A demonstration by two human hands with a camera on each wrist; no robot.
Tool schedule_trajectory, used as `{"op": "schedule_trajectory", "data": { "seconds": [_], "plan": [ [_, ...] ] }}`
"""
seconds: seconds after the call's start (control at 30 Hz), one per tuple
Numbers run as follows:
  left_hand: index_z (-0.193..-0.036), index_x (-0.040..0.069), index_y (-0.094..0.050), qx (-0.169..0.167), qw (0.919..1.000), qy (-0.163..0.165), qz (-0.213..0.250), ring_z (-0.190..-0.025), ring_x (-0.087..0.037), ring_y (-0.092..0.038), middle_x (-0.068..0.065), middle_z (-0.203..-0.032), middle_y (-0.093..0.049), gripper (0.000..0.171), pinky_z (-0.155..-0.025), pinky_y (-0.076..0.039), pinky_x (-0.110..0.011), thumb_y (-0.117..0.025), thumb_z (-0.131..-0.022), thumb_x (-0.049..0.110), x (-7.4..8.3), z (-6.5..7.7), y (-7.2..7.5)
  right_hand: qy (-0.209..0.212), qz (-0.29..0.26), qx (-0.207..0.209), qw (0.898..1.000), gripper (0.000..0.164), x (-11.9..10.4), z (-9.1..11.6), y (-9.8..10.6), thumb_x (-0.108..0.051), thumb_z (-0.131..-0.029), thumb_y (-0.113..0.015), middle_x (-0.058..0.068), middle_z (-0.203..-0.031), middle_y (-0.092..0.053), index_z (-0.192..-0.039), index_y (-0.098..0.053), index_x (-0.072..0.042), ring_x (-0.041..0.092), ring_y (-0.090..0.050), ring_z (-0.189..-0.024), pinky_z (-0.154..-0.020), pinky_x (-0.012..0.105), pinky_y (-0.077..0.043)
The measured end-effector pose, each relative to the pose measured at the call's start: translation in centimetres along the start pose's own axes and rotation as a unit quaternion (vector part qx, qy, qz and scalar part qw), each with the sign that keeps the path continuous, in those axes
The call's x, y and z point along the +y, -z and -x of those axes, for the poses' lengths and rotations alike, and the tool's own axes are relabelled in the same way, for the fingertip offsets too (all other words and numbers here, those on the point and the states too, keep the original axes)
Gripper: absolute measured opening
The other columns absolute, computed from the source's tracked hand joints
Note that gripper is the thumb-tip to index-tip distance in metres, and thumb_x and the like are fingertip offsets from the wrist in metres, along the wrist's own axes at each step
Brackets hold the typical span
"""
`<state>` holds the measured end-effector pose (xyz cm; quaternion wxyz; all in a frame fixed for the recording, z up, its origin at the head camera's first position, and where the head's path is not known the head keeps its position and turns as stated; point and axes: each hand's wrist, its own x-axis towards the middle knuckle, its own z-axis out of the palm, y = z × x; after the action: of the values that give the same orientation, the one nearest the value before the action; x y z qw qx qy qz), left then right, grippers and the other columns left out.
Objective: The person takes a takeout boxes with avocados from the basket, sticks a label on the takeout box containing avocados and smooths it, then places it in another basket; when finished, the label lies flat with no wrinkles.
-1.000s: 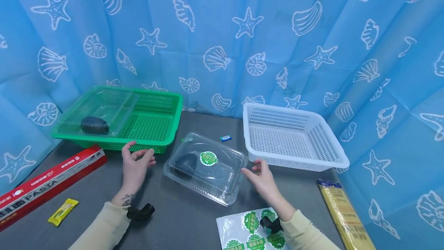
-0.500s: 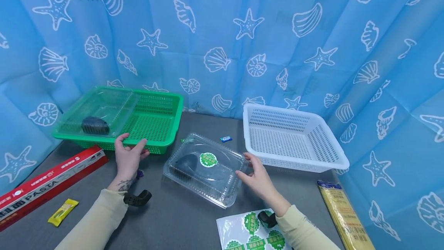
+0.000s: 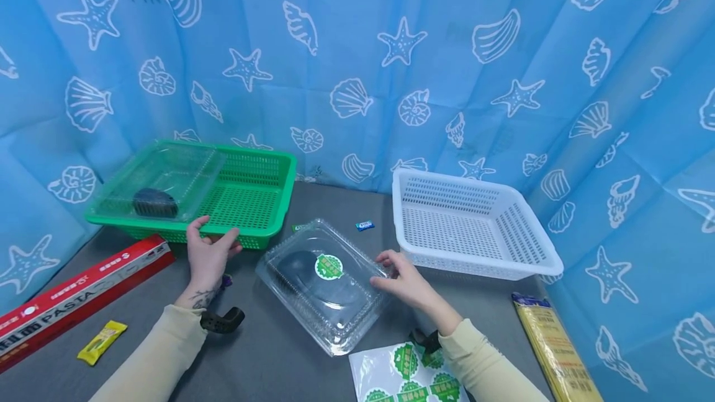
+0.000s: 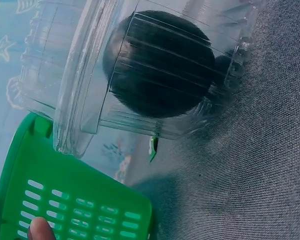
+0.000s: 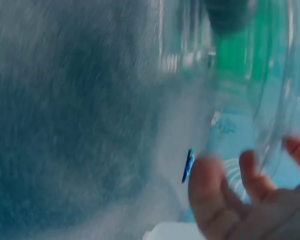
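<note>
A clear plastic clamshell box [image 3: 335, 293] with a round green-and-white sticker [image 3: 329, 267] on its lid is set at an angle mid-table. A dark rounded object [image 4: 160, 65] shows through its wall. At the box's right edge, my right hand [image 3: 404, 278] pinches the rim between thumb [image 5: 207, 185] and fingers. My left hand [image 3: 206, 259] is in front of the green basket [image 3: 285, 203], its fingers loosely bent and nothing held. In the left wrist view one fingertip [image 4: 41, 230] overlaps the basket's wall. A second clear box [image 3: 192, 175], also with a dark object, lies in that basket.
A white basket [image 3: 475, 265] stands at the back right. Near the right hand lies a sticker sheet [image 3: 365, 361]. A red pasta box [image 3: 84, 296], a yellow wrapper [image 3: 102, 342], a small blue wrapper [image 3: 365, 226] and a golden packet [image 3: 553, 343] surround the work area.
The right hand has closed on the box's edge and moved slightly left. The box has turned clockwise, its near corner toward me. The left hand has shifted slightly left.
</note>
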<state>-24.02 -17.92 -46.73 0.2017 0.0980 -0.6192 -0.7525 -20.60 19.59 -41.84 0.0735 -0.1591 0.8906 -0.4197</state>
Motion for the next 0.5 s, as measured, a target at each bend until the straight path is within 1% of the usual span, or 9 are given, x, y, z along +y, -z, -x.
{"op": "schedule_trajectory", "data": {
  "seconds": [0.07,0.1,0.13,0.2,0.23,0.27,0.33,0.4,0.5],
  "plan": [
    [-0.127,0.016,-0.025,-0.003,0.9999,-0.013,0.009,-0.056,-0.019,-0.06,-0.013,-0.077,-0.052,0.079,-0.056,-0.052,-0.032,-0.074,-0.067,0.032,-1.4,-0.9,0.5,0.008,-0.019,-0.051,0.998,0.057,0.1,-0.1,0.2,-0.025,-0.076,-0.064,0.014,-0.117,-0.041,-0.126,-0.041,-0.016,0.021,-0.047,-0.088,-0.07,0.032,-0.041],
    [-0.128,0.015,-0.025,-0.005,0.9997,-0.02,0.01,-0.056,-0.02,-0.06,-0.015,-0.078,-0.052,0.081,-0.056,-0.052,-0.033,-0.074,-0.066,0.035,-2.0,-1.3,0.7,0.015,-0.035,-0.079,0.996,0.061,0.2,-0.2,0.4,-0.023,-0.076,-0.064,0.014,-0.121,-0.04,-0.13,-0.036,-0.02,0.023,-0.047,-0.091,-0.072,0.033,-0.041],
    [-0.127,0.016,-0.025,-0.006,0.9996,-0.025,0.013,-0.056,-0.021,-0.061,-0.016,-0.078,-0.052,0.083,-0.056,-0.051,-0.033,-0.074,-0.065,0.037,-2.5,-1.6,0.8,0.024,-0.047,-0.104,0.993,0.064,0.2,-0.3,0.5,-0.022,-0.077,-0.063,0.012,-0.125,-0.038,-0.133,-0.032,-0.024,0.024,-0.046,-0.097,-0.076,0.036,-0.041],
    [-0.127,0.016,-0.025,-0.006,0.9995,-0.027,0.016,-0.056,-0.021,-0.061,-0.017,-0.079,-0.052,0.083,-0.055,-0.051,-0.033,-0.075,-0.064,0.037,-2.9,-1.9,1.0,0.046,-0.063,-0.149,0.986,0.068,0.3,-0.5,0.6,-0.018,-0.077,-0.061,0.007,-0.133,-0.033,-0.135,-0.028,-0.029,0.024,-0.04,-0.113,-0.088,0.041,-0.037],
    [-0.127,0.015,-0.025,-0.008,0.9995,-0.028,0.016,-0.056,-0.021,-0.061,-0.016,-0.078,-0.052,0.082,-0.055,-0.051,-0.033,-0.074,-0.065,0.035,-2.7,-1.8,0.9,0.052,-0.069,-0.166,0.982,0.067,0.3,-0.5,0.6,-0.017,-0.077,-0.06,0.004,-0.136,-0.032,-0.135,-0.029,-0.03,0.023,-0.035,-0.119,-0.091,0.043,-0.034],
    [-0.127,0.015,-0.024,-0.01,0.9995,-0.025,0.015,-0.057,-0.02,-0.061,-0.015,-0.078,-0.052,0.08,-0.055,-0.052,-0.032,-0.074,-0.067,0.033,-2.4,-1.6,0.8,0.06,-0.076,-0.176,0.98,0.067,0.3,-0.6,0.6,-0.014,-0.076,-0.059,0.003,-0.136,-0.032,-0.135,-0.03,-0.028,0.024,-0.034,-0.12,-0.093,0.046,-0.032],
    [-0.127,0.015,-0.024,-0.006,0.9999,-0.008,0.005,-0.057,-0.017,-0.061,-0.013,-0.078,-0.051,0.076,-0.056,-0.052,-0.03,-0.072,-0.07,0.026,-1.1,-0.8,0.4,0.076,-0.075,-0.173,0.979,0.062,0.3,-0.8,0.4,-0.011,-0.076,-0.057,0.002,-0.136,-0.034,-0.132,-0.036,-0.023,0.022,-0.029,-0.124,-0.097,0.048,-0.027],
    [-0.127,0.015,-0.024,-0.004,1.0,0.006,-0.002,-0.056,-0.016,-0.06,-0.01,-0.076,-0.051,0.071,-0.057,-0.052,-0.029,-0.07,-0.073,0.02,0.5,0.2,-0.1,0.081,-0.078,-0.155,0.981,0.056,0.2,-0.7,0.1,-0.009,-0.075,-0.057,0.005,-0.131,-0.041,-0.128,-0.041,-0.018,0.024,-0.034,-0.121,-0.095,0.048,-0.029],
    [-0.125,0.016,-0.025,0.008,0.9995,0.023,-0.02,-0.055,-0.014,-0.059,-0.008,-0.075,-0.051,0.065,-0.058,-0.052,-0.027,-0.067,-0.076,0.017,2.4,1.4,-0.9,0.091,-0.09,-0.124,0.984,0.047,-0.6,-0.3,-0.3,-0.005,-0.075,-0.059,0.013,-0.121,-0.047,-0.12,-0.045,-0.008,0.028,-0.038,-0.115,-0.093,0.048,-0.029]
  ]
}}
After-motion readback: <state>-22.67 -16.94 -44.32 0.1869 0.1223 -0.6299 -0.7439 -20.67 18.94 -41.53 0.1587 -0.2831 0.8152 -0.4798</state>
